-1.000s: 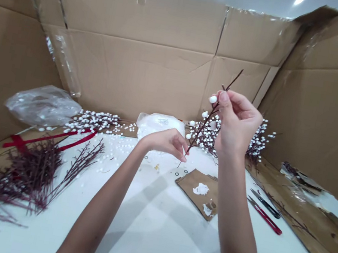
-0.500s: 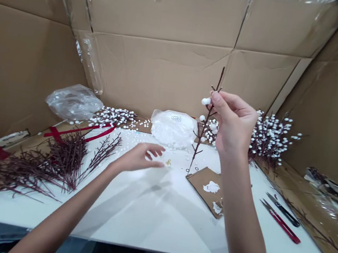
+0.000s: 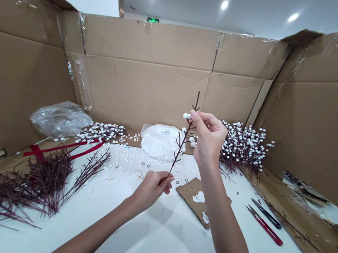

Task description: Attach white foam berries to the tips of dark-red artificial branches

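Between my two hands stands a brown artificial twig (image 3: 179,151), slightly tilted, with a few white foam berries (image 3: 186,116) on its upper part. My right hand (image 3: 208,137) pinches it near the top, close beside two of the berries. Lower down, my left hand (image 3: 153,187) has its fingers closed around the bottom end of the stem. A cardboard piece (image 3: 192,187) with smears of white paste (image 3: 199,197) lies on the table just below my right hand.
Bare brown twigs (image 3: 48,179) with a red ribbon (image 3: 86,149) lie at the left. Behind are a bag of white berries (image 3: 161,142), loose berries and a bunch of berried twigs (image 3: 244,146). Red snips (image 3: 264,225) and black snips (image 3: 266,213) lie right. Cardboard walls (image 3: 142,91) surround the table.
My left hand, open and apart from the twig before, has come up and right and closed on its lower end. My right hand still holds the top. The view has tilted upward.
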{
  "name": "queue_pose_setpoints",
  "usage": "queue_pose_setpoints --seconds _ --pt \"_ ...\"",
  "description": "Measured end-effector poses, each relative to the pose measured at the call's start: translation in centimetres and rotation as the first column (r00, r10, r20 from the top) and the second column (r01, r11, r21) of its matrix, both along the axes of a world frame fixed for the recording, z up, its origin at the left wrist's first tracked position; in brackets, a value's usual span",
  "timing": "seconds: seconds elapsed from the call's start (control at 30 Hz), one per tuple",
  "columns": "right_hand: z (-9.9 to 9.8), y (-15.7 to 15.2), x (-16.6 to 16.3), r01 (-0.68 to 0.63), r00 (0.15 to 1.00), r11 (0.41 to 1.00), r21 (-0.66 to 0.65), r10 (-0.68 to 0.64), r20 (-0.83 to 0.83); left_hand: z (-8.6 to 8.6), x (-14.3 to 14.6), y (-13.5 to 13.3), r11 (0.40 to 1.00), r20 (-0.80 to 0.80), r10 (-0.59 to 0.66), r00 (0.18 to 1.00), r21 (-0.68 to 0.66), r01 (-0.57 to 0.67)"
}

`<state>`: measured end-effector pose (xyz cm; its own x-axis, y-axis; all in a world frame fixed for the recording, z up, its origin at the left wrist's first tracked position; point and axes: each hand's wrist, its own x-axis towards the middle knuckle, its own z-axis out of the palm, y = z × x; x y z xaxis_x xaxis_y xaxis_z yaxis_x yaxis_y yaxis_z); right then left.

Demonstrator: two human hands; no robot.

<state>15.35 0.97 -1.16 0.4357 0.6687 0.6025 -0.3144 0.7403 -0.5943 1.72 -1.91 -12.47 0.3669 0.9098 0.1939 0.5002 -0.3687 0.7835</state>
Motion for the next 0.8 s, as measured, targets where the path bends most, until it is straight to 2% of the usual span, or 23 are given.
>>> queue_pose_setpoints --seconds 0.17,0.23,0.43,0.57,0.8 --pt "0.5 -0.5 1.4 -0.045 0.969 0.999 -0.002 0.045 0.241 -0.7 -0.3 0.9 0.99 0.249 -0.018 0.968 -0.131 0.052" --pt "0.6 -0.6 1.9 -0.047 0.96 0.999 0.002 0.044 0.276 -0.8 -0.4 1.1 0.987 0.299 0.001 0.954 -0.156 0.047" --pt "0.7 -0.3 2.7 0.189 0.94 0.982 0.0 -0.181 0.289 -0.7 -0.3 0.7 0.986 0.349 0.013 0.937 -0.159 0.046" --pt "0.5 0.0 2.6 0.089 0.947 0.995 -0.045 -0.071 0.313 -0.9 0.0 0.4 0.992 0.302 -0.005 0.953 -0.118 0.043" --pt "0.3 0.0 1.6 -0.046 0.987 0.999 -0.02 0.048 0.153 -1.0 0.3 0.0 0.998 0.205 -0.008 0.979 -0.065 0.022"
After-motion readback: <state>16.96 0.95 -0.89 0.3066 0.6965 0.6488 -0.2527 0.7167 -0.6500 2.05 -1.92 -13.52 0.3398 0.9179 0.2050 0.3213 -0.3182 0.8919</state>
